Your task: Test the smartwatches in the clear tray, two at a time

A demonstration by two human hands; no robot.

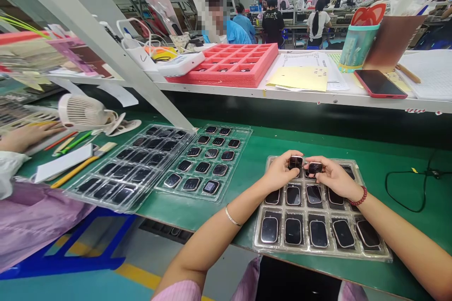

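Well, nearest to me on this feed are the bare forearms, reaching forward over a clear blister tray (319,254) of dark smartwatch bodies (314,230) on the green surface (438,216). The left hand (278,172) and right hand (334,178) sit close together above the tray's far row, both curled into a pinch. The left hand has its fingers on one watch body (295,162), and the right hand has its fingers on the next body (314,168) along. Both bodies lie straight ahead of me, between the hands, with their long axes running roughly away from me and slightly askew. Each hand is nearer its own piece, and neither crosses over. Those fingers hide the edges of both pieces, so I can't make out whether they are lifted or still seated in their pockets, and the far row is partly covered. Beyond, two more blister trays (176,164) lie to the left, while a red foam tray (226,63) sits on the shelf, and the distant workers are small.
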